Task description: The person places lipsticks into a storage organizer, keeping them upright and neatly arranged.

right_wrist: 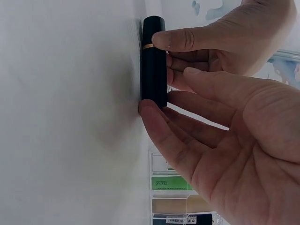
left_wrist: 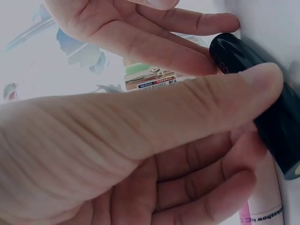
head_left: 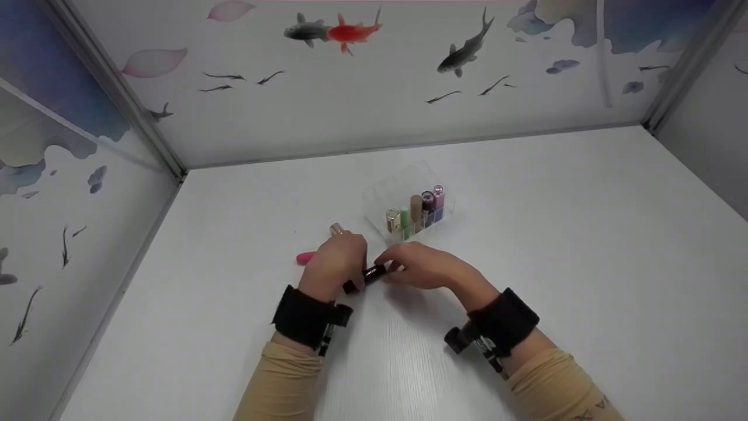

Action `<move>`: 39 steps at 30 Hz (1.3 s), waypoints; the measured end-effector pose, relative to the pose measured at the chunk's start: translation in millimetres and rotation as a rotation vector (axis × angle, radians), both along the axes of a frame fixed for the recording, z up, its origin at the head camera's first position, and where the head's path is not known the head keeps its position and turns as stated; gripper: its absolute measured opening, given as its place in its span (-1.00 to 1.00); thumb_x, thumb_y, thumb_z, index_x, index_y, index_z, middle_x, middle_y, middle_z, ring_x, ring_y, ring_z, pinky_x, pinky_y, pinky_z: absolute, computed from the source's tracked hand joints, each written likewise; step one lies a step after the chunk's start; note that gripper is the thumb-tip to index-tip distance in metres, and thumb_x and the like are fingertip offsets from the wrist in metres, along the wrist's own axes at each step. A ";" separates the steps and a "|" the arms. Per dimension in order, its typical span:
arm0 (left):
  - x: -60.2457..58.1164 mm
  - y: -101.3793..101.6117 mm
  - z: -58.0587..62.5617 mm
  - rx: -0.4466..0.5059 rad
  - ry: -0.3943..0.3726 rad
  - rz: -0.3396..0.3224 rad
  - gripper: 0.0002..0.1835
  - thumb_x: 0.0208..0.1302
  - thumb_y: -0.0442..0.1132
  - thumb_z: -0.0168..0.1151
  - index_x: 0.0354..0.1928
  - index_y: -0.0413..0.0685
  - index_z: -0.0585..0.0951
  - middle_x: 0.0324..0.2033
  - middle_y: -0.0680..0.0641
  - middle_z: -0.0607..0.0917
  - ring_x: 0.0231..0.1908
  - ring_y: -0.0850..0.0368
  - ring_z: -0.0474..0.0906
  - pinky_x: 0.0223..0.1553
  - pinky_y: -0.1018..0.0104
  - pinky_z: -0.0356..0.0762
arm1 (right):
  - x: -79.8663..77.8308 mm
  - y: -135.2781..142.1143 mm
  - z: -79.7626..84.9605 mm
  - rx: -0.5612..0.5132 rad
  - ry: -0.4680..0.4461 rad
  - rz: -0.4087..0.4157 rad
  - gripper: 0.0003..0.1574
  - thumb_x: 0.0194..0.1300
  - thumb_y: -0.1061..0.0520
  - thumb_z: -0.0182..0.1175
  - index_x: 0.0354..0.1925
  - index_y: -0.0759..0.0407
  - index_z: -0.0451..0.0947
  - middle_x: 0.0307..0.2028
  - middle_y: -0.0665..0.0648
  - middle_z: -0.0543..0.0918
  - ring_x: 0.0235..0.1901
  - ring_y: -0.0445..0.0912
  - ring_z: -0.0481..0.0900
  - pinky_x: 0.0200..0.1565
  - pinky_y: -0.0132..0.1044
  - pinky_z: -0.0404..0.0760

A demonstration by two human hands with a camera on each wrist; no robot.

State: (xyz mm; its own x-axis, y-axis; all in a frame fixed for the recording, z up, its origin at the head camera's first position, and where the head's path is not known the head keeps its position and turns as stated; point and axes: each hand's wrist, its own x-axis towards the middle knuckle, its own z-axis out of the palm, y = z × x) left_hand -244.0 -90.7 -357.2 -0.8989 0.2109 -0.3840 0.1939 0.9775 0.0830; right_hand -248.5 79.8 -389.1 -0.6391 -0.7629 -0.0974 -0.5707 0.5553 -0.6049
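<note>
A glossy black lipstick tube (head_left: 374,273) with a thin gold band lies at a slant, low at the tabletop. My left hand (head_left: 338,263) pinches it near one end, the thumb across its side in the left wrist view. At the other end, my right hand (head_left: 423,266) touches the tube with its fingertips. Its thumb stands apart from the tube in the right wrist view (right_wrist: 206,79). A pink tube (head_left: 305,257) and a tube with a pale, shiny end (head_left: 336,229) lie beside my left hand, partly hidden by it.
Beyond the hands stands a clear cosmetics organizer (head_left: 380,202) with compartments. Several upright tubes fill its right-front row, among them a green one (head_left: 404,219) and a brown one (head_left: 415,207). Printed panels (head_left: 362,88) with fish border the white table (head_left: 555,234) at the back and sides.
</note>
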 end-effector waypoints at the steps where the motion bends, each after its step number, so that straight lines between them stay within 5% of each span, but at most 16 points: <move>1: 0.2 0.2 0.2 0.001 -0.003 0.003 -0.80 -0.09 -0.35 0.59 -0.45 -0.18 0.70 -0.39 -0.09 0.72 -0.36 0.10 0.51 -0.22 0.22 0.66 | -0.1 0.2 0.3 0.001 -0.005 -0.001 -0.58 0.36 0.29 0.13 0.16 0.29 0.59 0.13 0.26 0.67 0.11 0.11 0.67 0.23 -0.05 0.57; 8: 3.4 -0.2 4.9 0.022 -0.043 0.002 -0.83 -0.05 -0.34 0.57 -0.49 -0.13 0.69 -0.39 -0.07 0.74 -0.41 0.13 0.54 -0.33 0.28 0.59 | -1.6 2.7 2.2 0.013 -0.013 -0.002 -0.57 0.36 0.29 0.12 0.18 0.30 0.57 0.15 0.26 0.66 0.12 0.10 0.67 0.23 -0.05 0.57; 14: 7.8 -1.7 14.5 0.129 -0.043 -0.033 -0.86 0.04 -0.35 0.51 -0.34 -0.14 0.74 -0.42 -0.01 0.69 -0.44 0.16 0.47 -0.43 0.35 0.40 | -3.3 7.9 6.7 -0.025 -0.005 -0.017 -0.57 0.32 0.33 0.11 0.14 0.28 0.61 0.05 0.22 0.71 0.06 0.05 0.69 0.15 -0.08 0.62; 21: 9.0 -3.4 21.2 0.232 0.023 -0.096 -0.85 0.14 -0.34 0.44 -0.23 -0.15 0.72 -0.39 -0.03 0.70 -0.41 0.17 0.45 -0.31 0.32 0.42 | -7.1 13.2 12.1 -0.105 -0.045 -0.082 -0.69 0.39 0.29 0.16 0.06 0.20 0.67 -0.13 0.16 0.78 -0.20 -0.11 0.67 -0.17 -0.33 0.61; 26: 7.7 -3.4 23.0 0.291 0.069 -0.138 -0.80 0.18 -0.31 0.43 -0.17 -0.17 0.66 -0.32 -0.08 0.70 -0.34 0.14 0.46 -0.17 0.21 0.48 | -8.7 22.2 17.8 -0.194 -0.072 -0.115 -0.69 0.40 0.31 0.13 0.06 0.22 0.65 -0.16 0.19 0.78 -0.16 0.02 0.73 -0.11 -0.26 0.69; 31: 4.9 -3.9 23.6 0.397 0.109 -0.157 -0.81 0.27 -0.28 0.34 -0.10 -0.11 0.63 -0.26 -0.06 0.69 -0.29 0.14 0.49 -0.24 0.27 0.46 | -11.2 35.1 22.8 -0.280 -0.073 -0.169 -0.67 0.40 0.31 0.12 0.10 0.26 0.62 -0.11 0.24 0.76 -0.12 0.14 0.73 -0.07 -0.23 0.69; 39: -0.4 -5.1 21.0 0.647 0.213 -0.146 -0.73 0.37 -0.24 0.25 0.08 0.00 0.59 -0.04 -0.01 0.65 -0.07 0.13 0.66 -0.01 0.24 0.63 | -12.9 49.7 34.5 -0.361 0.002 -0.288 -0.68 0.39 0.28 0.18 0.09 0.18 0.63 -0.01 0.18 0.69 -0.12 0.04 0.72 -0.11 -0.19 0.68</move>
